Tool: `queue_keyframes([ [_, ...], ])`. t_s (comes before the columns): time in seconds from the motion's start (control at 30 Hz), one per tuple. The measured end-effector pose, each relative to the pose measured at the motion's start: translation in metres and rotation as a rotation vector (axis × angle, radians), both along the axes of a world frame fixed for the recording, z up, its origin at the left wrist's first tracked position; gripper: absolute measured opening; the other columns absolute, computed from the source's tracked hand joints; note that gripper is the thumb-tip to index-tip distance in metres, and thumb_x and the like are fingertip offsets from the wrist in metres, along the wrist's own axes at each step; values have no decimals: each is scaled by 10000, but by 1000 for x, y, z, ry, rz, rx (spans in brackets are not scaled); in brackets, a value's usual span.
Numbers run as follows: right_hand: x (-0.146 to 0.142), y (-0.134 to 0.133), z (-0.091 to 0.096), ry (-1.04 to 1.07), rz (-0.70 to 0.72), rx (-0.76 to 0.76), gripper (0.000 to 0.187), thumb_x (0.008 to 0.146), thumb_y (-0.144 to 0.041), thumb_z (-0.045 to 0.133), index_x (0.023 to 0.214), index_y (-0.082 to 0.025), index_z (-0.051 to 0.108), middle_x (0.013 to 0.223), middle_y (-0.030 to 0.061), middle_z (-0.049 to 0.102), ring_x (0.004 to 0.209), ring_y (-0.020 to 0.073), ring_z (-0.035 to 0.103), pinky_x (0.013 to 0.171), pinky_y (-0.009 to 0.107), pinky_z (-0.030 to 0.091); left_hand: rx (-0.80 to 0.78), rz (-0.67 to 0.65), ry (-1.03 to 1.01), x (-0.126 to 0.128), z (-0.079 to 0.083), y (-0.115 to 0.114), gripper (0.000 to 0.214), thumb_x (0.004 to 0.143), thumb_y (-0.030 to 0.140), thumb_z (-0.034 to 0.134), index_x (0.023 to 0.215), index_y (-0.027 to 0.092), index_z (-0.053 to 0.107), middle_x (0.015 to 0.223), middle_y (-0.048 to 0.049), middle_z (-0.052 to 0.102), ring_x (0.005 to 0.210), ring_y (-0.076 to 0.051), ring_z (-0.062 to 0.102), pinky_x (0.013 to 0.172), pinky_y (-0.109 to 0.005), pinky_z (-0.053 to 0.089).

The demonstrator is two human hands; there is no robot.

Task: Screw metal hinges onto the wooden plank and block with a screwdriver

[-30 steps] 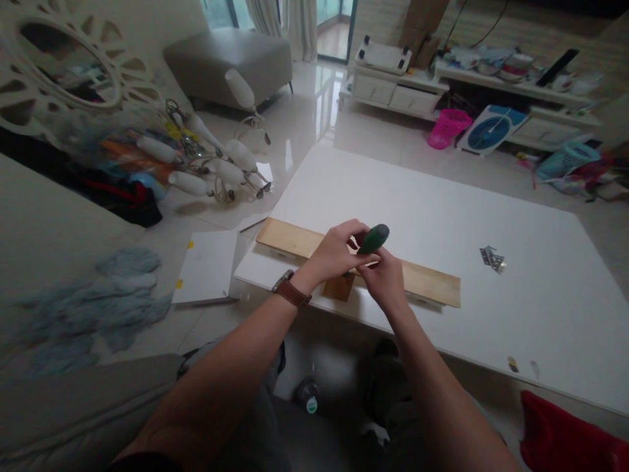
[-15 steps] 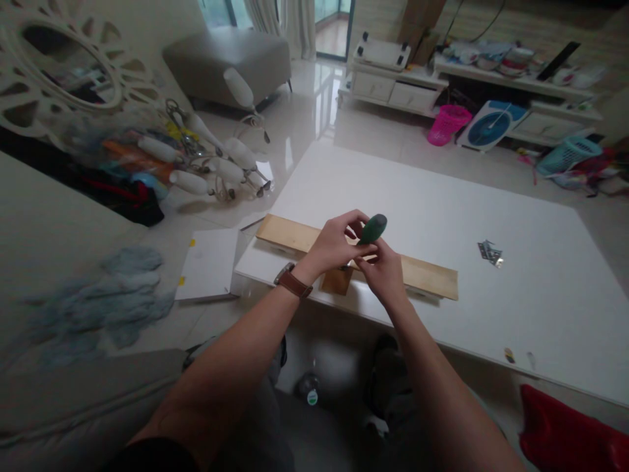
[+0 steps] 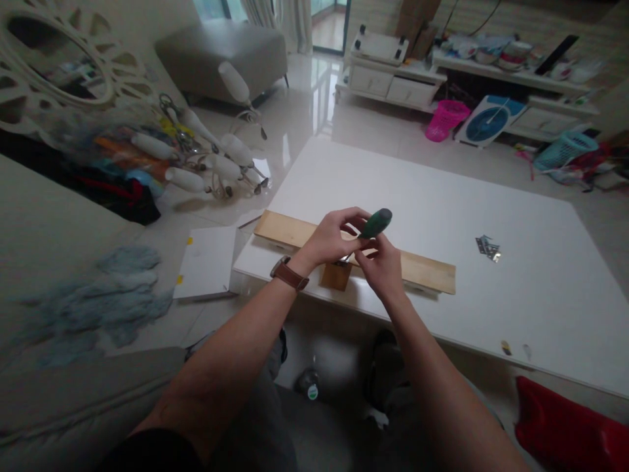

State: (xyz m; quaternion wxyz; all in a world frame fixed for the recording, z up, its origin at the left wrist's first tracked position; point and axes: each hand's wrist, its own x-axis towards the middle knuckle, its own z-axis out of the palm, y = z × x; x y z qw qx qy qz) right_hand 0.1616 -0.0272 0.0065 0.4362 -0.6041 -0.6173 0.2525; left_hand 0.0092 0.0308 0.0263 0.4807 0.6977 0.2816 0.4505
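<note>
A green-handled screwdriver (image 3: pixel 377 223) is tilted, its handle end pointing up and to the right. My left hand (image 3: pixel 339 235), with a brown-strapped watch on the wrist, closes its fingers round the lower handle. Just beside it, my right hand (image 3: pixel 382 262) pinches the screwdriver near the base of the handle. Below both hands a long wooden board (image 3: pixel 427 270) lies across the near part of the white panel (image 3: pixel 422 190). A short wooden piece (image 3: pixel 335 276) sits against the board's near side. Some small metal (image 3: pixel 344 259) shows where they meet; the screwdriver tip is hard to make out.
Small metal hinges or brackets (image 3: pixel 488 248) lie on the panel to the right. A small yellow-and-black item (image 3: pixel 506 347) is near its front edge. A white board (image 3: pixel 206 262) leans at the left, a lamp fixture (image 3: pixel 226 164) beyond. Red fabric (image 3: pixel 565 419) lies lower right.
The screwdriver has tilted further, its handle end swinging right. More metal shows under my hands. The whole view has shifted slightly.
</note>
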Motion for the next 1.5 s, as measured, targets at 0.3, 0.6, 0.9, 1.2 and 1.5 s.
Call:
queue_keyframes([
  [0.3,3,5,-6,38,9,20,259,774,-256,700,1032,-235,719,856,20,798,644,202,701,617,317,558,40,76,29,3,-3,5,330,708,162,877,979,177,689,905,3,709,829,-129,666,774,-278,588],
  [0.6,2,1,-4,66,64,60,313,805,-254,659,1114,-224,703,871,39,814,664,199,723,620,321,599,-9,-20,-33,-3,3,0,276,782,150,814,997,174,642,921,-25,739,899,-156,723,812,-298,599],
  [0.9,2,2,-5,31,10,58,259,782,-265,704,1040,-234,711,894,24,801,636,189,696,625,328,588,33,75,-36,4,0,1,350,733,245,900,968,180,649,844,15,699,799,-126,673,759,-278,577],
  [1.2,1,0,-5,85,36,68,314,785,-272,679,1097,-241,669,852,14,802,672,194,725,600,305,596,17,-5,-32,-3,3,0,322,767,127,808,1038,182,643,949,-19,743,887,-143,715,799,-282,587],
  [1.5,1,1,-4,23,0,56,274,795,-280,706,1064,-231,697,953,43,809,679,198,702,634,331,590,-1,70,-5,2,1,0,386,730,245,910,1020,185,664,906,-6,741,846,-139,704,776,-281,575],
])
